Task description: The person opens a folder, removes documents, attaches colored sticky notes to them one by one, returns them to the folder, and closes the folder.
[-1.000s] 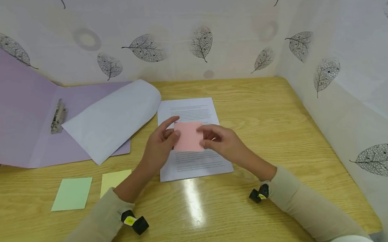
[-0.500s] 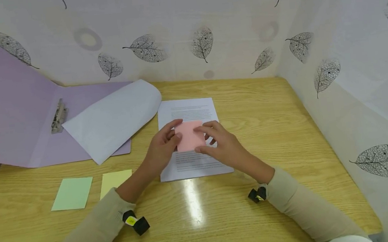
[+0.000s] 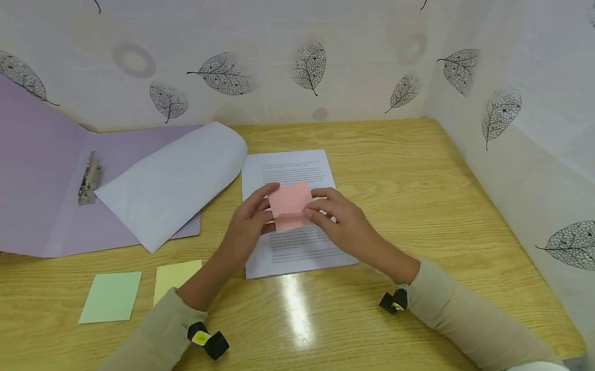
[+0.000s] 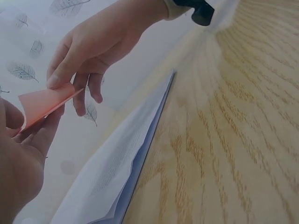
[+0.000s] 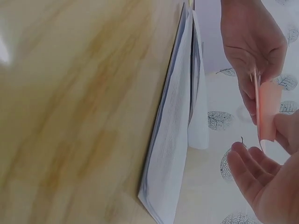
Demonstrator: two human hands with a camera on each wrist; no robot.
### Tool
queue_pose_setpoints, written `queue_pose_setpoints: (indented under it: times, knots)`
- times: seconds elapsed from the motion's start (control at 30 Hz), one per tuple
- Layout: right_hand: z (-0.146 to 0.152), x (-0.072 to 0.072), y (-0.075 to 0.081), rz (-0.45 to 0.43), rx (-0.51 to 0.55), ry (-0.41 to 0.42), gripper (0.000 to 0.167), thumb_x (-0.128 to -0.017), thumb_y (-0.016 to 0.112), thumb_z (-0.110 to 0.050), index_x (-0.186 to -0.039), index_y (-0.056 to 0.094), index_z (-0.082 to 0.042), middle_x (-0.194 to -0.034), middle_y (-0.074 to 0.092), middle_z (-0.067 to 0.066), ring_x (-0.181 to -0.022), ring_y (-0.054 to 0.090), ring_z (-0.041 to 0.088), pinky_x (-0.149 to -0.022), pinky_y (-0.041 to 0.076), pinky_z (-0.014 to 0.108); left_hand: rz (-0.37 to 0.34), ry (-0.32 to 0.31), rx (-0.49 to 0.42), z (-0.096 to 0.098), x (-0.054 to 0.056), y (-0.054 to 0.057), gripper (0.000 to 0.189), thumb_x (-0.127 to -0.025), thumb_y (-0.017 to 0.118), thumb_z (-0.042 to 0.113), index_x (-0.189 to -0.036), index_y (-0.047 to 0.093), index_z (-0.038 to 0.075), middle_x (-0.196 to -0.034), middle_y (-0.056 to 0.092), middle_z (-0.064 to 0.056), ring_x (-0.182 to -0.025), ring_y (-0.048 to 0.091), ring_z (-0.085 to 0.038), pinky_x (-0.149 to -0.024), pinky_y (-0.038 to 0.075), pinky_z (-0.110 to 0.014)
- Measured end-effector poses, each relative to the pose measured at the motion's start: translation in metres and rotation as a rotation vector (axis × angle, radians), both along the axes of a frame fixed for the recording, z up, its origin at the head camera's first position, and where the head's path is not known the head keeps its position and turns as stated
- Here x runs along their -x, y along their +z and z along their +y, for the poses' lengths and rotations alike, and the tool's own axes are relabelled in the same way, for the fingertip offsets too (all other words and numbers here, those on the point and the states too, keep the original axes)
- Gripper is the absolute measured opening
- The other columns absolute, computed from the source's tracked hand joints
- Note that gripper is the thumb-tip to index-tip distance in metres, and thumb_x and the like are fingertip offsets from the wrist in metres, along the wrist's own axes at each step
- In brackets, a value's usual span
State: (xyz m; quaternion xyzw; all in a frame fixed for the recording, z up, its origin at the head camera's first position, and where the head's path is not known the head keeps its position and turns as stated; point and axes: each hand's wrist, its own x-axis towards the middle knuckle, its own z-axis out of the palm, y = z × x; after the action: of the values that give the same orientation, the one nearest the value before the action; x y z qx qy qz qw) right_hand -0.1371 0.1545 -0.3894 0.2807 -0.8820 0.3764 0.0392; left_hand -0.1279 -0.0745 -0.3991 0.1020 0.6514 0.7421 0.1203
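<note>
A pink sticky note pad (image 3: 289, 197) is held up over the printed sheets (image 3: 304, 259). My left hand (image 3: 247, 226) grips its left side, thumb in front and fingers behind. At the lower right corner, my right hand (image 3: 347, 225) pinches the top note between thumb and index finger. That note curls away from the rest of the pad, as the bent pink paper (image 4: 44, 102) in the left wrist view shows. The other right fingers (image 5: 250, 172) extend loosely beside the pad.
To the left lies an open purple folder (image 3: 9, 153) with a metal clip (image 3: 89, 178) and a curling white sheet (image 3: 178, 179). Green (image 3: 110, 297) and yellow (image 3: 174, 278) notes lie on the wooden table (image 3: 344, 336). Leaf-patterned sheeting (image 3: 260, 22) rises behind.
My right thumb has moved up onto the pad's lower right corner and lifted the lower edge of the top note, which now bends. The left hand keeps its hold.
</note>
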Motion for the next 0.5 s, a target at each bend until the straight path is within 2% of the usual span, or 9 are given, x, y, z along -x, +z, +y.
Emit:
queue_pose_setpoints:
  times: [0.07,0.17,0.3,0.43,0.5]
  knots:
    - [-0.0003,-0.0001,-0.0016,-0.003,0.005,-0.028,0.02,-0.103,0.06,-0.022,-0.109,0.072,-0.008,-0.138,0.057,0.012,-0.101,0.065,0.023,-0.082,0.056,0.038,0.012,-0.02,-0.01,0.0003,-0.0004,-0.0008,0.056,-0.101,0.041,0.001,-0.156,0.033,0.007,-0.148,0.051,-0.017,-0.116,0.06,-0.017,-0.087,0.056,-0.023]
    - [-0.001,0.002,-0.004,0.062,0.009,-0.044,0.016,-0.102,0.061,-0.02,-0.102,0.071,-0.007,-0.14,0.054,0.014,-0.115,0.058,0.03,-0.094,0.051,0.045,0.016,-0.031,-0.005,0.001,-0.0006,-0.0021,0.059,-0.1,0.045,0.002,-0.157,0.031,0.008,-0.146,0.053,-0.016,-0.109,0.061,-0.014,-0.087,0.056,-0.022]
    - [-0.0019,0.0059,-0.0053,0.275,-0.001,0.012,0.008,-0.095,0.069,-0.012,-0.099,0.073,-0.005,-0.13,0.06,0.016,-0.123,0.053,0.036,-0.1,0.044,0.052,0.0,0.002,0.025,0.002,0.0003,-0.0033,0.058,-0.099,0.049,0.005,-0.155,0.036,0.014,-0.136,0.057,-0.012,-0.096,0.059,-0.013,-0.084,0.055,-0.022]
    - [-0.0029,0.0086,-0.0053,0.49,-0.04,0.101,0.017,-0.092,0.072,-0.007,-0.108,0.072,-0.003,-0.114,0.071,0.011,-0.107,0.066,0.029,-0.094,0.051,0.045,-0.01,0.026,0.059,0.0023,0.0011,-0.0048,0.056,-0.1,0.051,0.008,-0.154,0.038,0.014,-0.127,0.059,-0.012,-0.095,0.059,-0.014,-0.084,0.055,-0.023]
    - [-0.0033,0.0092,-0.0053,0.567,-0.067,0.125,0.022,-0.091,0.072,-0.006,-0.113,0.071,-0.002,-0.109,0.074,0.009,-0.101,0.07,0.025,-0.089,0.055,0.04,-0.011,0.026,0.074,0.0029,0.0006,-0.0051,0.056,-0.1,0.052,0.01,-0.154,0.038,0.014,-0.125,0.06,-0.012,-0.098,0.06,-0.014,-0.085,0.055,-0.024]
